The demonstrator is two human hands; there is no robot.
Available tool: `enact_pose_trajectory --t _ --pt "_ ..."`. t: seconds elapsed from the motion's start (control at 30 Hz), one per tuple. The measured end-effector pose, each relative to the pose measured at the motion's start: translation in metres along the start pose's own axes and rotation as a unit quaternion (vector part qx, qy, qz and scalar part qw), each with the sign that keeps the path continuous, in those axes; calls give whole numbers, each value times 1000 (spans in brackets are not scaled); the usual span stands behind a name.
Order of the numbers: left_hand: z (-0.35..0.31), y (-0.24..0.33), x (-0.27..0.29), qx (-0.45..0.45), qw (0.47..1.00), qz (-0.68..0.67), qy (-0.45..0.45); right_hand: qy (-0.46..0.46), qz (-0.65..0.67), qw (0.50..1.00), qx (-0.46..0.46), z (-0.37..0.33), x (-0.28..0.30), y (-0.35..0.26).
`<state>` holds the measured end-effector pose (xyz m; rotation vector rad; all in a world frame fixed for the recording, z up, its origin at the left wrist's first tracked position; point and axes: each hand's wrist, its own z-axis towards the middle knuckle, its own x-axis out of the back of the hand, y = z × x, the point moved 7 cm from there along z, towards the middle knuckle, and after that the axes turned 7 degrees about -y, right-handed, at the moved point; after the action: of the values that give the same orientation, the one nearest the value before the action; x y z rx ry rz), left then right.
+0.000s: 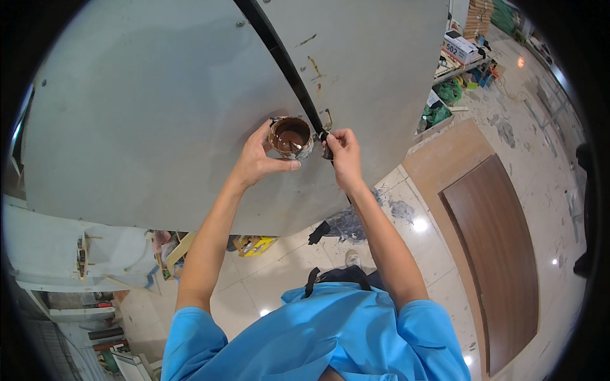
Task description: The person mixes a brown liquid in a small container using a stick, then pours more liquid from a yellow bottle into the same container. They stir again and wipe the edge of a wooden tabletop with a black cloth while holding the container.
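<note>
My left hand (260,155) is wrapped around the side of a crusted cup (305,150) with brown, paint-like liquid (291,134) inside. Its rim is caked with dried residue, and the cup's opening faces me. Just to its right, the fingers of my right hand (342,152) pinch something small and dark. What this is I cannot make out, as the fingers partly cover it. That pinch sits at a long black strip (283,57), which runs down across a large grey panel (159,114). Yellowish-brown smears mark the panel right of the strip.
Brown wooden boards (495,235) lie on the stained tile floor at right. Beyond them, a shelf carries a white box (460,46), with green bags (448,92) below. Near my feet are crumpled dark plastic (346,225) and a yellow package (257,246). Assorted clutter stands at lower left.
</note>
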<state>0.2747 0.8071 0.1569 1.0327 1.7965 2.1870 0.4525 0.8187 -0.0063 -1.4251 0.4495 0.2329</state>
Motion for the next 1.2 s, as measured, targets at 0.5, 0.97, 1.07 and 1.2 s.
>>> enact_pose_trajectory --t 0.5,0.97,1.07,1.2 --pt "29 10 -106 -39 998 30 -28 -30 -279 952 123 -86 104 -161" --pt "236 63 -408 -154 972 -7 -177 -34 -613 782 107 -107 338 -328" --pt "281 71 -459 -168 964 24 -204 -34 -650 750 115 -97 387 -347" --pt "328 104 -510 -130 959 -7 -253 -21 -628 769 117 -79 444 -379"
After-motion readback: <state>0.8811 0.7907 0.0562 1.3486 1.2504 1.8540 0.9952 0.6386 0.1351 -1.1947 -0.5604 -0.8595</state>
